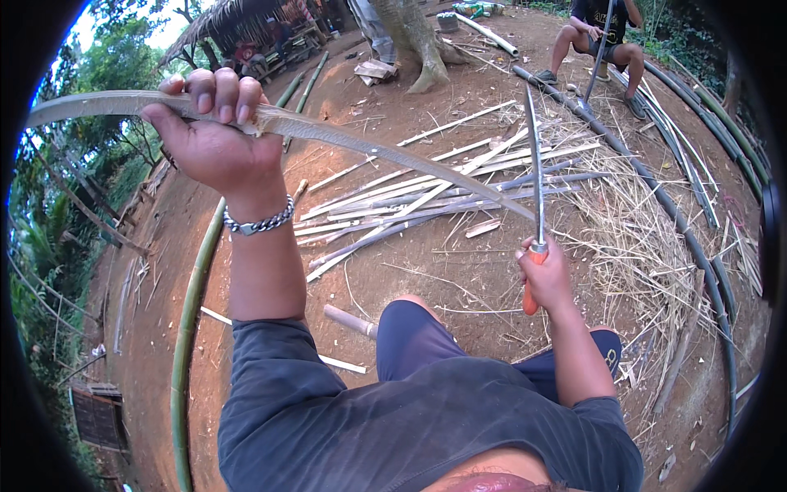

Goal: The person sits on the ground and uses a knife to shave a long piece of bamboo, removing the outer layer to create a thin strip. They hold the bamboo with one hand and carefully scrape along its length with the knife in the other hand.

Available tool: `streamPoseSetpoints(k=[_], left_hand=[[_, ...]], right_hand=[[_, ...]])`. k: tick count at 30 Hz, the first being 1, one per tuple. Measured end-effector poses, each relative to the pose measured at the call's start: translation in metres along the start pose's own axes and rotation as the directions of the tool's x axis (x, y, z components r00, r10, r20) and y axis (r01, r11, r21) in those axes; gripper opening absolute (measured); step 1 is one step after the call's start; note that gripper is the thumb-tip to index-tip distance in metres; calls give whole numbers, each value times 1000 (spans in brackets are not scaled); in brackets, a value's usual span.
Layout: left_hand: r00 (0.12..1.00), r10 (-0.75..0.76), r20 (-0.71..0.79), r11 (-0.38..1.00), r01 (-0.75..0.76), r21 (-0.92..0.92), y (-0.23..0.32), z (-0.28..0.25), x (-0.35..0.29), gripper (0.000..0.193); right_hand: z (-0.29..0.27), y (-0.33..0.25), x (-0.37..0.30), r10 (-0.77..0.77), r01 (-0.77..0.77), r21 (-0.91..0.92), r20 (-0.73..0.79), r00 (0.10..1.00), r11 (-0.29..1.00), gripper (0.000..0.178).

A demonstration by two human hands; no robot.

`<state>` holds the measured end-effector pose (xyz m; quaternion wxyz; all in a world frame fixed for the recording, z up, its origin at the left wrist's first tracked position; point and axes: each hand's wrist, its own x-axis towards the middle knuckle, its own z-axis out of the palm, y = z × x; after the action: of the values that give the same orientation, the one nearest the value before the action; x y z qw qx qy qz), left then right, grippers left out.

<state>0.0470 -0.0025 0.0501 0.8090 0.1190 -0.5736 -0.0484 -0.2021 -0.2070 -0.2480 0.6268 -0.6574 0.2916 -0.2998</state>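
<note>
My left hand (217, 148), raised at the upper left, is closed round a long pale bamboo strip (369, 151). The strip runs from the far left, through my fist, and slopes down to the right. Its lower end meets the blade of a long knife (536, 176) just above the handle; whether the blade cuts into it I cannot tell. My right hand (549, 279) grips the knife by its orange handle, with the blade pointing up and away from me. A frayed spot shows on the strip beside my left hand.
Split bamboo pieces (426, 184) lie piled ahead, with shavings (631, 246) to the right. A green pole (194, 328) lies left, a dark pole (648, 176) right. Another person (602, 45) sits at the far right near a tree trunk (414, 41).
</note>
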Motion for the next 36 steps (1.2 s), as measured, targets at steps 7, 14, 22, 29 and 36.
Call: streamPoseSetpoints(k=[7,14,22,29,36], left_hand=[[996,87,21,995,-88,35,-39,14,-27,54],[998,47,51,997,-50,56,-68,23,-59,52],[991,22,130,1000,-19,-19,-70,29,-67,49],[990,20,137,1000,-18,-12,-71,23,-78,52],[988,16,154,1000,-16,2,-68,21,-78,53]], right_hand=[[43,-97,-42,-317,345,-97,226,921,934,26],[72,-133,-43,-410,473,-153,318,855,868,27],[78,-133,-38,-435,484,-129,285,854,866,32],[79,-127,-42,-380,434,-151,288,879,888,39],[73,-113,-52,-376,452,-278,284,882,848,36]])
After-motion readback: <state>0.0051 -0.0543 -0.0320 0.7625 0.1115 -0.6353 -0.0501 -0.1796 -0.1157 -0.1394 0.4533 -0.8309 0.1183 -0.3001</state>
